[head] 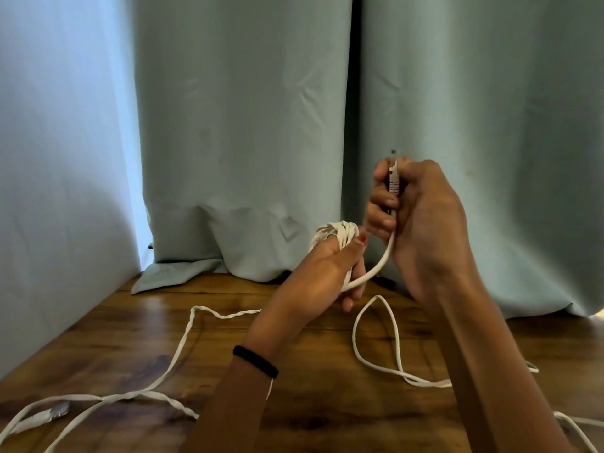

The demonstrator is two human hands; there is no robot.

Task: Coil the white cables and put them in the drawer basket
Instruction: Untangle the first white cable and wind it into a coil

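Centrally, above a wooden tabletop (137, 325): a small bundle of white cable (333, 235), thin cord wound into tight overlapping loops, gripped in the left hand (322, 273), thumb pressed across the turns. From the bundle, a round white strand (380, 263) curved up into the right hand (421, 223), fingers curled round its ribbed white plug end (393, 176), metal tip upward. Below, on the wood: a flat, twisted white cable (183, 344) trailed left, with a connector (54, 412) near the lower left; a round white loop (376, 338) lay right. Behind, pale green curtains (242, 125). Black band (255, 361) on the left wrist.
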